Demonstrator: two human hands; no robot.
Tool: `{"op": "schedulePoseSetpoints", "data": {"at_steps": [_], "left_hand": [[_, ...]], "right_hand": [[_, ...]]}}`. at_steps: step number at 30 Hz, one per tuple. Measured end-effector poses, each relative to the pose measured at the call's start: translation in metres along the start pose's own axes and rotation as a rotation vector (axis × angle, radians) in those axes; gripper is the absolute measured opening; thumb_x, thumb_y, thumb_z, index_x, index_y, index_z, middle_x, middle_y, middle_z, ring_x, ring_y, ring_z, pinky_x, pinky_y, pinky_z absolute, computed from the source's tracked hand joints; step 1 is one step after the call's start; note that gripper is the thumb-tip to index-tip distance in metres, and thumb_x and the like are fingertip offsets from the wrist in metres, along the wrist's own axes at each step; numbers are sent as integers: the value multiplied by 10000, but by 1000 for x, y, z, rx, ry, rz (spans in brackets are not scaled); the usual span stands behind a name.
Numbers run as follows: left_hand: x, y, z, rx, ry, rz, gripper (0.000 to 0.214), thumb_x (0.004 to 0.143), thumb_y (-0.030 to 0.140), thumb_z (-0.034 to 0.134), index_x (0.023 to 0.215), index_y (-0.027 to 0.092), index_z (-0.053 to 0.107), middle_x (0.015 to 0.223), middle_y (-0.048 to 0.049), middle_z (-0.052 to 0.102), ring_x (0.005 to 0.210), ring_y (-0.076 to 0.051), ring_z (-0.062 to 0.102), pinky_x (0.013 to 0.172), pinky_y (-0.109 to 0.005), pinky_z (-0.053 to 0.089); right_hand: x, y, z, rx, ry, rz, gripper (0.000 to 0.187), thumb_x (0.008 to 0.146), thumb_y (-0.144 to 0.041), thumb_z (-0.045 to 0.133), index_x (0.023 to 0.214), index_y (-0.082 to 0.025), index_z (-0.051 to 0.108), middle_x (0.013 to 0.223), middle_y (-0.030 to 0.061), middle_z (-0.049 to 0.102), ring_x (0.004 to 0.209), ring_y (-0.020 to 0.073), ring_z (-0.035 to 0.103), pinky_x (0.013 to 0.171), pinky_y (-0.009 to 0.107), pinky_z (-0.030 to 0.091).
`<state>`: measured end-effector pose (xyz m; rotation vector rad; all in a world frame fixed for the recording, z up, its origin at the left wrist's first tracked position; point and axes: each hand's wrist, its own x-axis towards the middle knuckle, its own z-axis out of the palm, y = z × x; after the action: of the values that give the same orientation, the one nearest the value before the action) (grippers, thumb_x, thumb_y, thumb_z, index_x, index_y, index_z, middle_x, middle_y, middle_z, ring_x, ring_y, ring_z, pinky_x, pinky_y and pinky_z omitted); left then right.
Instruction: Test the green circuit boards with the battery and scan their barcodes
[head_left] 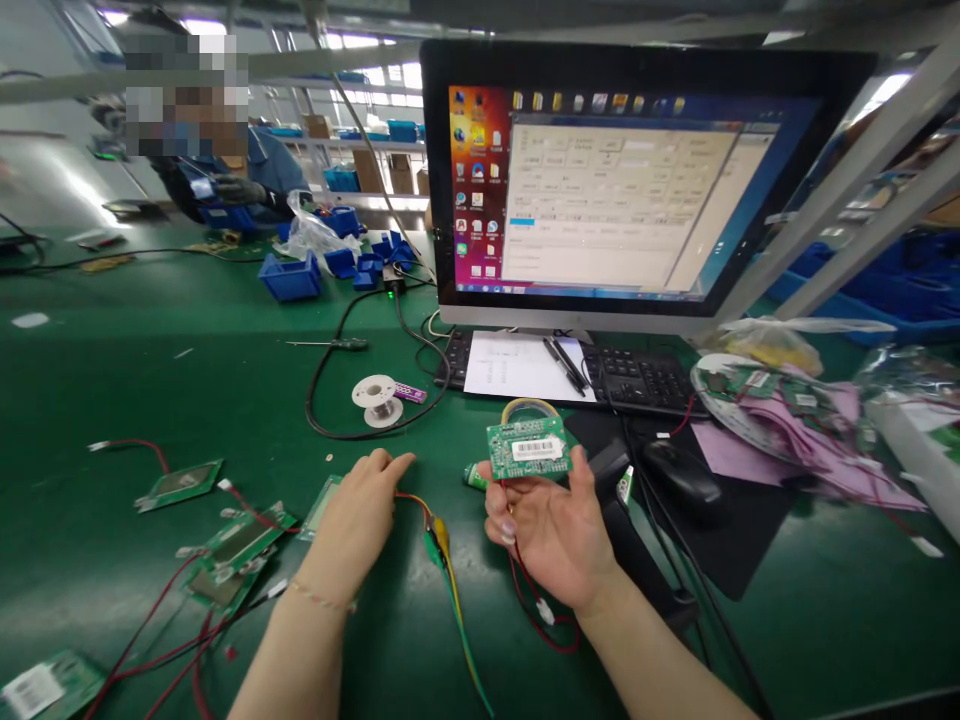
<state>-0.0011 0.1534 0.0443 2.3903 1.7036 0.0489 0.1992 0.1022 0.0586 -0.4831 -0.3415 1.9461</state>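
Observation:
My right hand point(559, 535) holds up a green circuit board point(529, 450) by its edges, between thumb and fingers. A white barcode label faces me, and a loop of thin wires arches behind the board. From below it a red and black lead with a white plug point(545, 610) hangs to the table. My left hand point(356, 515) is low over another board point(321, 508), its thumb stretched out to the right and its fingertips hidden; whether it grips that board I cannot tell. Yellow and green alligator clips point(436, 540) on wires lie between my hands.
Boards with leads point(244, 545) lie at left. A solder spool point(377, 400), screwdriver point(345, 344) and blue bins point(291, 277) are farther back. A monitor point(600, 200) stands behind a keyboard point(637, 375); a mouse point(682, 480) and a black handheld device point(645, 550) are right. A gloved person point(262, 180) works opposite.

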Motion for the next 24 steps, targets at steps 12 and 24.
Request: {"op": "schedulePoseSetpoints", "data": {"at_steps": [12, 24], "left_hand": [[-13, 28, -19, -224, 722, 241, 179, 808, 169, 526, 980, 181, 571, 843, -19, 578, 768, -124, 548, 700, -243, 442], [-21, 39, -21, -298, 879, 368, 262, 710, 25, 610, 954, 121, 592, 811, -41, 578, 741, -108, 530, 656, -235, 442]], "right_hand": [[-2, 4, 2, -38, -12, 9, 779, 711, -750, 325, 908, -79, 668, 646, 52, 542, 512, 105, 389, 510, 259, 272], [-4, 4, 5, -76, -25, 34, 817, 721, -761, 249, 920, -82, 657, 632, 47, 507, 498, 106, 370, 504, 264, 266]]}}
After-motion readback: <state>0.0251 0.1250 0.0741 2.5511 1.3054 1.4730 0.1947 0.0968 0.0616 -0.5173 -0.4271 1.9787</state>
